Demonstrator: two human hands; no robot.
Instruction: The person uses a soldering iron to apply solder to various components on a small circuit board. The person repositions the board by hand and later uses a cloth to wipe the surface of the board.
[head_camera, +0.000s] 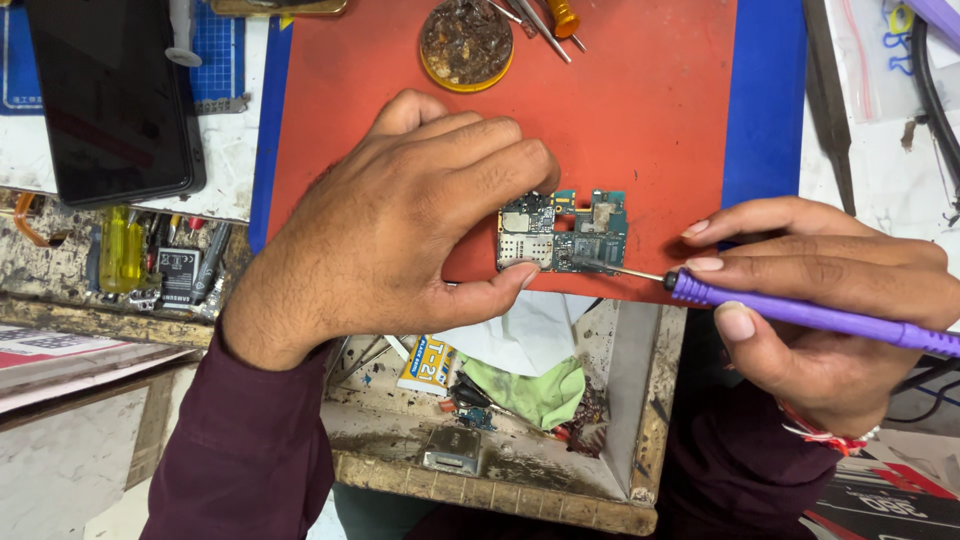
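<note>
Your left hand (400, 215) lies curled over the red work mat (640, 110), thumb and fingertips pinching the left edge of a small green circuit board (563, 232) so it sits flat near the mat's front edge. That hand is closed onto the board, not gripping hard by the look of it, just pinning it.

Your right hand (830, 300) is closed around a purple-handled tool (810, 315), held like a pen with the thumb underneath and 2 fingers on top. Its thin metal tip (615, 268) reaches the board's lower right area, touching or just above a component; you cannot tell which from this angle.

You appear to be in the probing or prying stage on the board, working at 1 spot near its lower edge. The next move likely calls for a light, steady push from the tip, with your left hand keeping the board from sliding toward the open wooden drawer (500, 470) below.

A round tin of brown residue (466, 42) sits at the mat's far edge, and a dark phone (115, 100) lies well apart to the left.
</note>
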